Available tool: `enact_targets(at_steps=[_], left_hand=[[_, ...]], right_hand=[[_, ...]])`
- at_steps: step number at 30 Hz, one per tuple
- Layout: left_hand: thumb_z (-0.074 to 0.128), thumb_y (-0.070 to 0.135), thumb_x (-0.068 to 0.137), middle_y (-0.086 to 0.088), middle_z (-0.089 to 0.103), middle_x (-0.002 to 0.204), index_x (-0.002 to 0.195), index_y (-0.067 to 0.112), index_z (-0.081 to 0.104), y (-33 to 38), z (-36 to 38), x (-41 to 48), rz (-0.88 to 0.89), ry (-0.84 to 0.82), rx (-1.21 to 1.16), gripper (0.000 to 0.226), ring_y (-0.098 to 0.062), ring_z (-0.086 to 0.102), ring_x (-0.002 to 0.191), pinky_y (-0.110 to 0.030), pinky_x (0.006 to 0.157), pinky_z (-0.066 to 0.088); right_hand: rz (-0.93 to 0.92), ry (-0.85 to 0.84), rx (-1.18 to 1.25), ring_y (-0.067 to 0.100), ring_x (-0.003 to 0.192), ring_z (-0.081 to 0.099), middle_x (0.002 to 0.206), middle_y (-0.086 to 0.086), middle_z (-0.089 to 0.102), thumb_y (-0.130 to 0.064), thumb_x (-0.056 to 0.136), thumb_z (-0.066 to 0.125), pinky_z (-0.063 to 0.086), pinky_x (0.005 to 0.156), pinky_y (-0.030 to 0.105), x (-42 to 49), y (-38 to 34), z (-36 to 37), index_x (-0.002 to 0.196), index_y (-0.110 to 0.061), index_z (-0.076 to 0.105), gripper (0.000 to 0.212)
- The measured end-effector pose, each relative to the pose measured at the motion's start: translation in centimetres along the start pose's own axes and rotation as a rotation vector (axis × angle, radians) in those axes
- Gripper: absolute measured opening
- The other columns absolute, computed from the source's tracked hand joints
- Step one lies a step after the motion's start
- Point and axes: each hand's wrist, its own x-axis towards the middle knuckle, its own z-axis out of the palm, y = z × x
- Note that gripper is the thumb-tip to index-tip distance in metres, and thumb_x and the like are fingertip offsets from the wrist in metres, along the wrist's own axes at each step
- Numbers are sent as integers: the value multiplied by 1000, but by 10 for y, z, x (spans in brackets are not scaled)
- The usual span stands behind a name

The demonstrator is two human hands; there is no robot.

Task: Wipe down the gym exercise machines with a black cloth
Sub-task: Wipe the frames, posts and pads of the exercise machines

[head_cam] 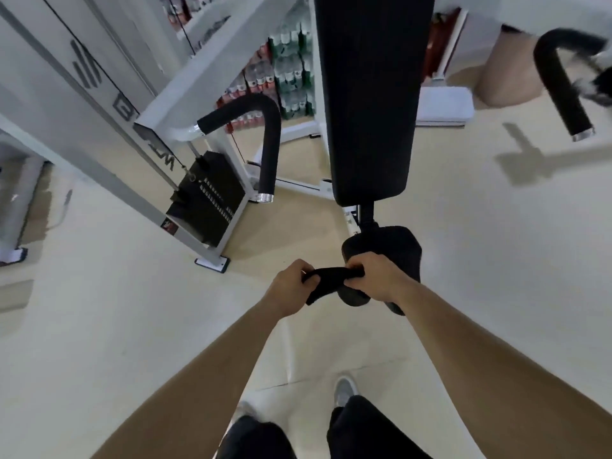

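**Hands.** The left hand [291,288] and right hand [377,279] are held out at arm's length, close together. The fingers [299,268] of each are clamped on one end of the black cloth [331,274].

**Step in hand.** Judged to be readying the cloth for the seat pad [394,246].

**Recommendations.**
- Open the cloth out flat before the stroke. A roll cleans only along a narrow line.
- Wipe the seat from its near edge away, in overlapping passes.
- Take in the rounded sides, where sweat collects.
- Turn to a fresh face of the cloth before moving up the machine.

**Cloth.** It is black and soft, and twisted into a thick band between the two hands. A loose tail hangs below the left hand. It lies over the near end of the seat. Contact with the pad cannot be confirmed, since black lies against black.

**Machine.**
- The seat is black and padded, with the right hand resting at its near end.
- Beyond the seat, the long black back pad [371,94] rises on a white frame.
- A foam-covered handle [273,144] with a metal end cap curves down on the left. A second handle [559,91] on the right is blurred.
- The weight stack [205,200] stands to the left on the pale floor [99,309].
- None of these shows any visible sign of wiping.

**Background.** Packs of bottles [288,74] are stacked behind the frame.
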Motion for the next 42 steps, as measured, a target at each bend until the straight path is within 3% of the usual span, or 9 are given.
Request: enact_targets(at_steps=[3,6,11,19,23,29,34,39,42], left_hand=[[65,42,93,0,66,101,117,19,58,-2,-10,10,100,-134,51,34,-19,62,90,-26,70,46],[80,32,82,2,68,96,109,18,62,-15,-25,13,198,-284,89,36,-20,67,86,-29,75,54],[71,24,87,8,61,77,84,26,60,-54,-63,20,394,-395,315,11,-17,61,80,-23,62,42],[70,30,86,6,57,61,61,25,57,-118,-114,48,468,-420,276,29,-11,53,59,-25,56,37],[68,27,88,5,60,67,68,24,58,-120,-104,59,452,-475,248,23,-12,56,64,-24,58,39],[61,26,95,6,58,71,73,27,54,-96,-60,85,477,-521,254,23,-13,55,68,-24,59,39],[59,29,98,9,58,77,81,25,56,-97,-13,144,508,-467,327,18,-12,54,75,-25,63,38],[71,27,90,5,70,85,87,23,68,-132,42,224,454,-461,243,6,-14,66,83,-24,73,50],[80,30,83,0,76,96,103,15,74,-149,69,281,400,-507,195,25,-15,72,90,-28,82,57]], right_hand=[[73,101,71,12,78,64,78,-8,66,-23,89,69,43,64,22,-8,-5,13,81,-31,63,13],[150,187,104,12,77,63,76,-9,65,-23,88,70,42,65,22,-15,-18,37,77,-33,61,18],[263,239,73,15,86,62,91,-7,62,-27,84,73,52,78,31,-14,-60,88,85,-29,65,9],[429,306,-74,22,89,60,92,-2,62,-17,88,58,53,77,37,7,-122,169,90,-30,54,14],[493,368,18,22,87,60,92,-3,61,-16,87,54,49,71,34,8,-116,185,92,-28,55,13],[564,493,183,23,88,60,87,-5,59,-27,92,56,52,78,38,11,-65,182,96,-26,54,4],[512,526,210,24,93,56,99,2,59,-25,97,52,43,78,34,56,-8,189,113,-13,57,21],[470,513,248,26,85,59,86,2,59,-24,93,53,44,69,34,135,62,218,94,-15,53,10],[429,536,277,25,80,60,83,1,59,-22,90,52,51,70,38,195,99,237,90,-17,53,5]])
